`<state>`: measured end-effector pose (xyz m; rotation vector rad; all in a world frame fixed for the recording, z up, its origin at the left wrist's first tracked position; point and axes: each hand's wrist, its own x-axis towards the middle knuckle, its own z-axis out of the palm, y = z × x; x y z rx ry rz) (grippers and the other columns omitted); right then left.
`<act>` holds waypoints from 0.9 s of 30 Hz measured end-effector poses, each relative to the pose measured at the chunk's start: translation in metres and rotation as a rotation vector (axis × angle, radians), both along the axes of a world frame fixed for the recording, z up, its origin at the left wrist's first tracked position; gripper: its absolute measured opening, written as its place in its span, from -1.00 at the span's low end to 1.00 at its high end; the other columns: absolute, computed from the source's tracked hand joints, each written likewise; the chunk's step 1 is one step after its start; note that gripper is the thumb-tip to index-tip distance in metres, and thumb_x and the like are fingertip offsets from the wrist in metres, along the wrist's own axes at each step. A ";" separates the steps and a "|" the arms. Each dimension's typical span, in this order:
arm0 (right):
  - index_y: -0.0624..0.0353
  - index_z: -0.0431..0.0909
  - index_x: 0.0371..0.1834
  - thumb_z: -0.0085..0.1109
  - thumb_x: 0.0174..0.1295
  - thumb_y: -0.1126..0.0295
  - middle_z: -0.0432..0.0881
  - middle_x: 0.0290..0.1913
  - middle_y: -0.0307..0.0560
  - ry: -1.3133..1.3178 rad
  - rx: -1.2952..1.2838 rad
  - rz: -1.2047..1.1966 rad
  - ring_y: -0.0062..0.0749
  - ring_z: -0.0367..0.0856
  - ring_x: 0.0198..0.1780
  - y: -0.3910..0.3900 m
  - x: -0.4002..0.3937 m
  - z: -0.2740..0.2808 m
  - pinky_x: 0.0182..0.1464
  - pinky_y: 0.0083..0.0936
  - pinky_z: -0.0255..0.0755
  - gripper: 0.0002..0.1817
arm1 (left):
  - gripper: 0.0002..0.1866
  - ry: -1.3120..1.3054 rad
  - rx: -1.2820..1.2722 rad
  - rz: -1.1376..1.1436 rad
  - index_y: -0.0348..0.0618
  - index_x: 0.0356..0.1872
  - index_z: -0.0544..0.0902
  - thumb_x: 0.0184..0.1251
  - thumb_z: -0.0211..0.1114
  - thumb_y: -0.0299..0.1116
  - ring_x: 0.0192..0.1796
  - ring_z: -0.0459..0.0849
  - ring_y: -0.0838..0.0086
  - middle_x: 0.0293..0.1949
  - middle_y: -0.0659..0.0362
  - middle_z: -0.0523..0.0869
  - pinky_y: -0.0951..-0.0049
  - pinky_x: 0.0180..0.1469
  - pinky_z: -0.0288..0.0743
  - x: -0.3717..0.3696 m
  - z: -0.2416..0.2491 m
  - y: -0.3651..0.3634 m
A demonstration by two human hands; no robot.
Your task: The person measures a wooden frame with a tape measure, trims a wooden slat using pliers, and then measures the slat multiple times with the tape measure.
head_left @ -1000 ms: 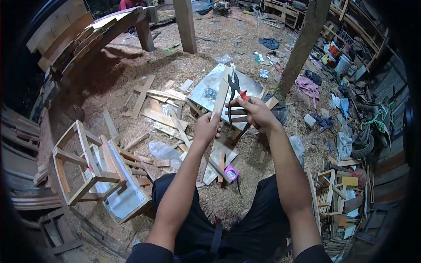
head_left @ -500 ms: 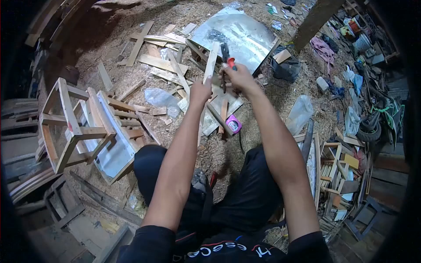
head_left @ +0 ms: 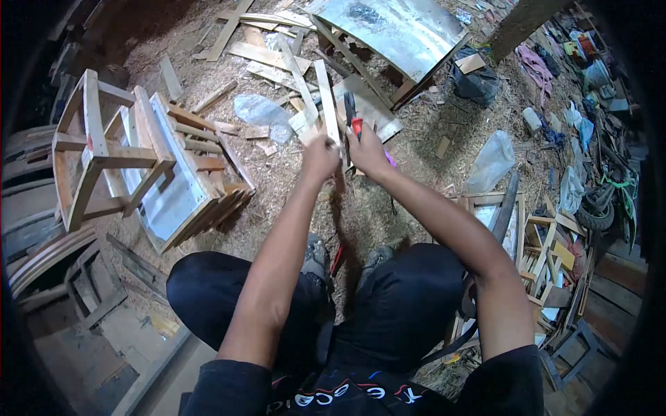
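Note:
My left hand is closed round the lower end of a pale wooden strip, which points away from me. Close beside it, my right hand grips what look like pliers, with a dark head and a red handle, head pointing away. The two hands are nearly together above the ground between my knees. A flat board lies beyond them. Only a sliver of a pink object shows past my right hand, which hides the rest.
A metal-topped table stands ahead, with loose wood strips to its left. At left, a wooden frame stands by a slatted wooden piece. Clear plastic bags lie on shavings, and wood scraps are piled right.
Both hands have come closer to me and nearer each other, still holding the wooden strip and the pliers. My view has tipped down, and the pink object is now mostly covered.

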<state>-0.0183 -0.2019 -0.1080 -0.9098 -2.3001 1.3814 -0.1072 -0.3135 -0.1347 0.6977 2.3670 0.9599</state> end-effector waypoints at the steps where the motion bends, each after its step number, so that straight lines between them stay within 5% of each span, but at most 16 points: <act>1: 0.37 0.37 -0.16 0.05 0.25 0.32 0.56 -0.31 0.41 -0.018 -0.030 -0.013 0.34 0.55 -0.18 -0.009 0.009 -0.006 -0.15 -0.01 0.40 -0.71 | -0.66 -0.005 -0.063 -0.028 -0.30 -0.18 0.66 0.12 0.33 -0.24 -0.14 0.71 0.15 -0.22 -0.09 0.72 0.28 -0.03 0.55 0.014 0.003 -0.009; 14: 0.34 0.38 -0.17 0.00 0.33 0.27 0.54 -0.33 0.38 -0.155 -0.138 -0.184 0.31 0.53 -0.24 -0.089 0.115 0.093 -0.22 -0.02 0.36 -0.71 | -0.69 -0.398 -0.059 0.212 -0.37 -0.18 0.65 0.29 0.24 -0.26 -0.24 0.71 0.40 -0.30 -0.02 0.74 0.41 -0.17 0.54 0.112 0.098 -0.098; 18: 0.34 0.36 -0.09 -0.01 0.33 0.29 0.54 -0.27 0.36 -0.327 -0.244 -0.159 0.31 0.53 -0.18 -0.119 0.152 0.069 -0.15 -0.05 0.38 -0.71 | -0.69 -0.539 -0.038 0.261 -0.36 -0.18 0.64 0.27 0.24 -0.26 -0.18 0.71 0.35 -0.26 -0.03 0.74 0.38 -0.12 0.54 0.146 0.046 -0.130; 21: 0.32 0.37 -0.04 -0.02 0.33 0.28 0.54 -0.21 0.36 -0.352 -0.197 -0.178 0.30 0.52 -0.10 -0.143 0.170 0.003 -0.08 -0.07 0.38 -0.69 | -0.74 -0.400 -0.343 0.229 -0.28 -0.18 0.65 0.16 0.24 -0.33 -0.11 0.70 0.08 -0.23 -0.09 0.72 0.22 -0.01 0.53 0.159 0.031 -0.141; 24: 0.31 0.38 -0.02 -0.01 0.33 0.26 0.54 -0.19 0.35 -0.418 -0.339 -0.181 0.29 0.52 -0.07 -0.156 0.182 -0.054 -0.05 -0.07 0.37 -0.67 | -0.61 -0.395 -0.276 0.211 -0.26 0.00 0.57 0.12 0.34 -0.42 -0.07 0.69 0.18 -0.08 -0.09 0.69 0.28 0.04 0.51 0.184 -0.038 -0.157; 27: 0.31 0.39 -0.02 0.01 0.34 0.26 0.54 -0.18 0.35 -0.455 -0.474 -0.167 0.29 0.52 -0.07 -0.168 0.181 -0.064 -0.04 -0.09 0.38 -0.67 | -0.60 -0.333 -0.358 0.069 -0.25 -0.04 0.55 0.07 0.39 -0.39 -0.09 0.68 0.17 -0.15 -0.08 0.69 0.25 -0.02 0.52 0.198 -0.050 -0.162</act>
